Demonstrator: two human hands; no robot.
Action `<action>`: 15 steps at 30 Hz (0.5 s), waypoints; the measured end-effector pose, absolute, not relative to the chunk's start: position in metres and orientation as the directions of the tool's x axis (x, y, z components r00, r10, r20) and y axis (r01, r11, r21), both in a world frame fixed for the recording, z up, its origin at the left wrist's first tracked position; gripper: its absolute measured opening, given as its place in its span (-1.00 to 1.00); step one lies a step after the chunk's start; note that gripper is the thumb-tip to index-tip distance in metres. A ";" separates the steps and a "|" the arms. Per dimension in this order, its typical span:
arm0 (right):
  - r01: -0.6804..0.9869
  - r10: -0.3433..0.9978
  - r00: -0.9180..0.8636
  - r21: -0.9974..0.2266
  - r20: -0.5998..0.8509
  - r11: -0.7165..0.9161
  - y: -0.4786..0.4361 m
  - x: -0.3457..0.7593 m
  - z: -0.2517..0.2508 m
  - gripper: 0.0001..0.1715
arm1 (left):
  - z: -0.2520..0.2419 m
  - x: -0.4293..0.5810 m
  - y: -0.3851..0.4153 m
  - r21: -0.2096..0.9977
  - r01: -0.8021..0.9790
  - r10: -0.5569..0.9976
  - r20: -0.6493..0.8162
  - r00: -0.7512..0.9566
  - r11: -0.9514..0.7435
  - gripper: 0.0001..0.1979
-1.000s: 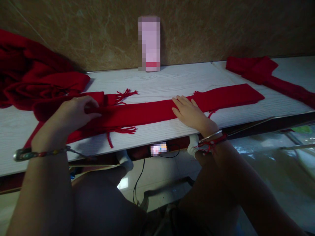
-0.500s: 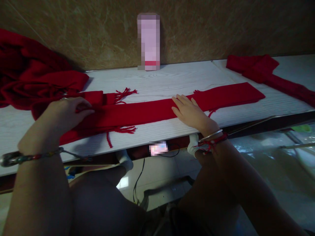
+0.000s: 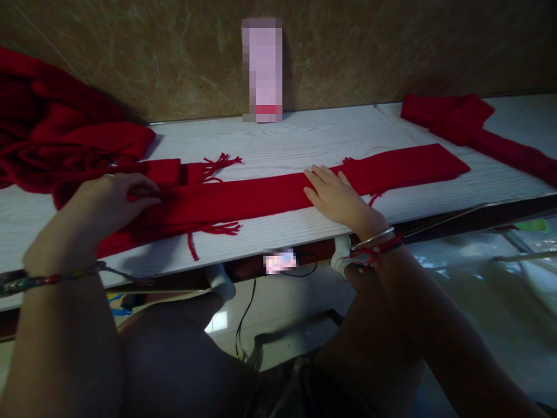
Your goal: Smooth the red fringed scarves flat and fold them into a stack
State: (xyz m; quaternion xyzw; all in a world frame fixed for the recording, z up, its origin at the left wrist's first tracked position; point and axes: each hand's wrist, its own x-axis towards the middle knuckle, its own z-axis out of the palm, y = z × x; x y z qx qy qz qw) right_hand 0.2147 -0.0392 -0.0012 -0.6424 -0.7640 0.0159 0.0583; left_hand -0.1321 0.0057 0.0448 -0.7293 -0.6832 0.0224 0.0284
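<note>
A long folded red scarf (image 3: 243,200) with fringed ends lies along the white wood-grain table (image 3: 296,136). My left hand (image 3: 117,194) is on its left part, fingers curled and thumb drawn close to them around the cloth; the fold inside the hand is partly hidden. Farther right, my right hand (image 3: 333,194) lies flat on the scarf with its fingers stretched out. Fringe tassels stick out from under the strip on both long sides.
A heap of red scarves (image 3: 73,122) fills the far left. Another red scarf (image 3: 452,119) lies loosely folded at the right rear. A blurred pink object (image 3: 265,69) leans on the brown marbled wall (image 3: 348,52). The table's front edge runs just before my knees.
My left hand has slid slightly left, and the scarf's left end has shifted a little with it. My right hand stays in place on the cloth.
</note>
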 end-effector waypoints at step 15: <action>0.976 0.980 -0.175 -0.115 0.090 0.185 -0.038 0.217 -0.004 -0.39 | 0.047 -0.134 0.005 -0.109 0.994 0.999 0.030 -0.010 0.013 -0.64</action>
